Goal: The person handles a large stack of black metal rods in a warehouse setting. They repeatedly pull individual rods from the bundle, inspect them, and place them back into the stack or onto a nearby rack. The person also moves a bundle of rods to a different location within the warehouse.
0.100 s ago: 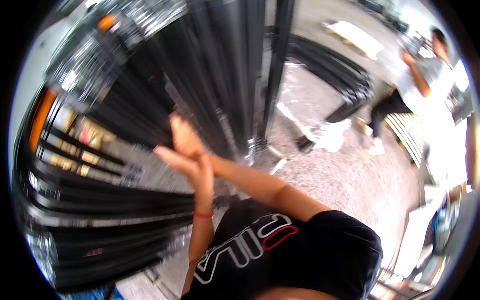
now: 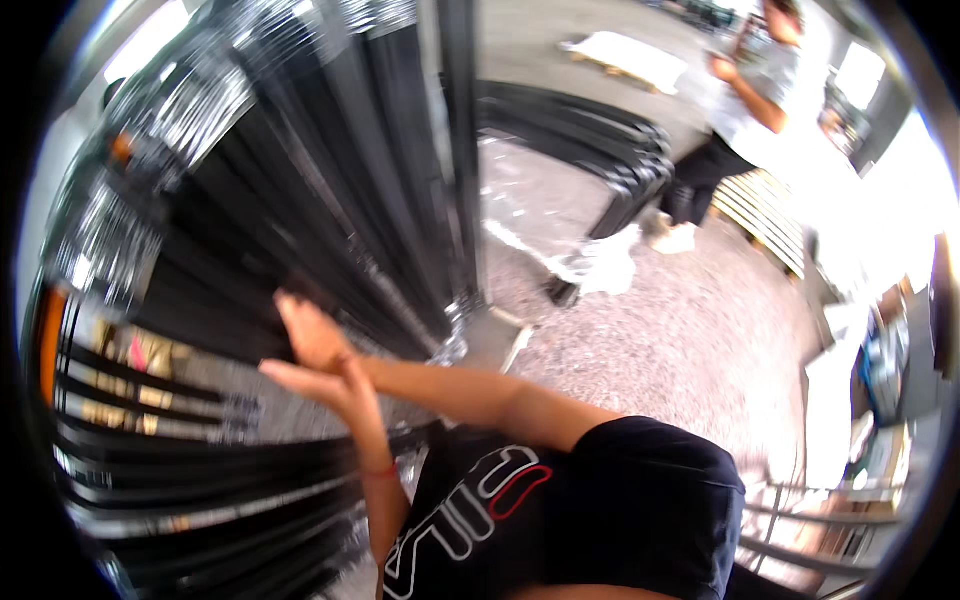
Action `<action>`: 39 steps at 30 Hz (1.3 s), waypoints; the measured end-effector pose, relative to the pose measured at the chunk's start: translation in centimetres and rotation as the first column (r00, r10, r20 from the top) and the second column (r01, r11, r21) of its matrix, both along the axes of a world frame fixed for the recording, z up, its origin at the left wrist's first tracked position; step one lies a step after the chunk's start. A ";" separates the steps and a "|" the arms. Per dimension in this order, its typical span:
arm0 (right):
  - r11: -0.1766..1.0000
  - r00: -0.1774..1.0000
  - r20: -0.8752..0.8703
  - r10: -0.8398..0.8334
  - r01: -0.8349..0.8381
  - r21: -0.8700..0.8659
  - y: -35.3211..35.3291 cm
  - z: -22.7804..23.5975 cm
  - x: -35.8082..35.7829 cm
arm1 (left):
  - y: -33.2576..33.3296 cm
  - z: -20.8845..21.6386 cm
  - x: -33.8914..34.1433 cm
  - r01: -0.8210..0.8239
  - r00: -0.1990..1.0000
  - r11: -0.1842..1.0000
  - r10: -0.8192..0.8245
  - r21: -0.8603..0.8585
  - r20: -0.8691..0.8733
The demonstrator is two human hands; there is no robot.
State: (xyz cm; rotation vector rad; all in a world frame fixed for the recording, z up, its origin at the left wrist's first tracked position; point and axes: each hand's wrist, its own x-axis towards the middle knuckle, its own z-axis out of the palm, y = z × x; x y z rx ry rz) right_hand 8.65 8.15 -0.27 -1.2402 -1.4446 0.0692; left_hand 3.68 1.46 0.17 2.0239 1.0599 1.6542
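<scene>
Left hand: open, fingers straight and together, pointing left; lies just under the right hand, touching or nearly so.
Left forearm: rises steeply from the lower edge; thin red band at the wrist.
Right hand: open, flat, fingers stretched up and left; crosses above the left hand.
Right forearm: bare, comes in from the right, elbow bent near the chest.
Grasp: neither hand closed on anything visible; palms blurred.

Two hands, one co-worker, one red wristband, many black bars
</scene>
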 end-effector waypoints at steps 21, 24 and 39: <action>0.996 0.994 0.101 -0.050 0.057 -0.069 -2.7 0.3 1.9 | -2.3 1.1 3.1 -0.077 0.997 0.985 0.076 -0.152 -0.008; 0.995 0.991 0.091 -0.097 0.098 0.000 -2.9 0.3 1.5 | -1.7 0.4 2.6 -0.065 0.998 0.996 0.066 -0.054 0.017; 0.997 0.999 0.014 0.042 -0.041 -0.064 -1.2 -2.2 1.4 | -0.1 1.8 2.5 -0.089 0.956 0.996 0.085 0.000 0.282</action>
